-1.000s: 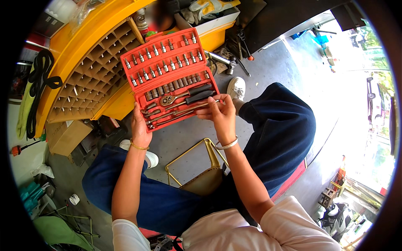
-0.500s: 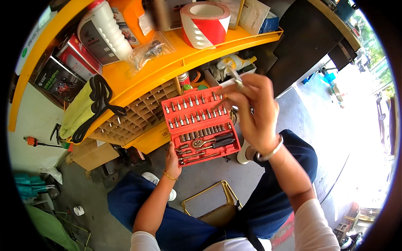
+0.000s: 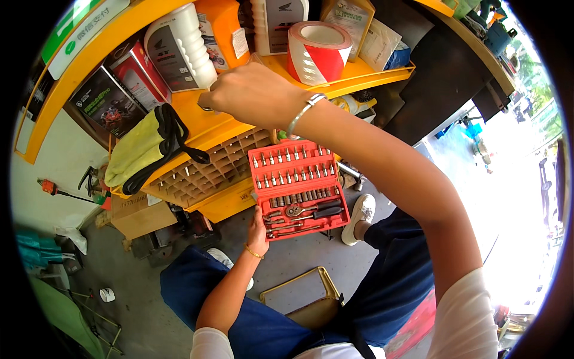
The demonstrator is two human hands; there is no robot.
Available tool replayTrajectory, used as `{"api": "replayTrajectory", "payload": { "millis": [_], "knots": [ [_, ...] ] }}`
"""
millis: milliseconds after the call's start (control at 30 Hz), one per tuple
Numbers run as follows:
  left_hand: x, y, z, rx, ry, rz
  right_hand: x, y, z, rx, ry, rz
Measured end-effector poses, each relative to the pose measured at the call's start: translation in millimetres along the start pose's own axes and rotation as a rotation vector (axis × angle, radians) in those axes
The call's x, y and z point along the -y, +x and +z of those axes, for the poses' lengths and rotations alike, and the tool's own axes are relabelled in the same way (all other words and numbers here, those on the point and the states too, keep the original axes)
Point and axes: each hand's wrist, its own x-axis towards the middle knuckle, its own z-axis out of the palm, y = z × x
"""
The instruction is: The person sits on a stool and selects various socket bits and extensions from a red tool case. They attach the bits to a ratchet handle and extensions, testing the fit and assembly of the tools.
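Observation:
My left hand (image 3: pixel 258 232) grips the lower left corner of an open red tool case (image 3: pixel 286 234), tilted up over my lap. Rows of silver bits (image 3: pixel 295 175) fill its lid. In its base sit short sockets (image 3: pixel 305 195), a ratchet handle (image 3: pixel 294 211) and a black-handled driver (image 3: pixel 328 212). My right hand (image 3: pixel 254 93) is over the yellow shelf, left of the tape roll, with its fingers curled closed. Something small and dark shows at the fingertips; I cannot make out what it is. The hand covers the place where a clear plastic bag lay.
On the yellow shelf (image 3: pixel 359 82) stand a red-and-white tape roll (image 3: pixel 315 57), a white bottle (image 3: pixel 181 51) and an orange jug (image 3: pixel 222 33). Yellow-green cloth (image 3: pixel 136 149) hangs at its left end. Below is a cardboard divider rack (image 3: pixel 206 163). A gold-framed stool (image 3: pixel 296 281) is between my legs.
My right hand has swung left and away from me, from above the case's right side to the shelf. A shiny metal piece at its fingers no longer shows. The case stays in my left hand.

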Motion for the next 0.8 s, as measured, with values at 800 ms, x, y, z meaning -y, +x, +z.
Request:
{"api": "replayTrajectory", "payload": {
  "millis": [800],
  "knots": [
    [7,8,-6,-0.076,0.001,-0.013,-1,29,48,0.122,0.032,0.024]
  ]
}}
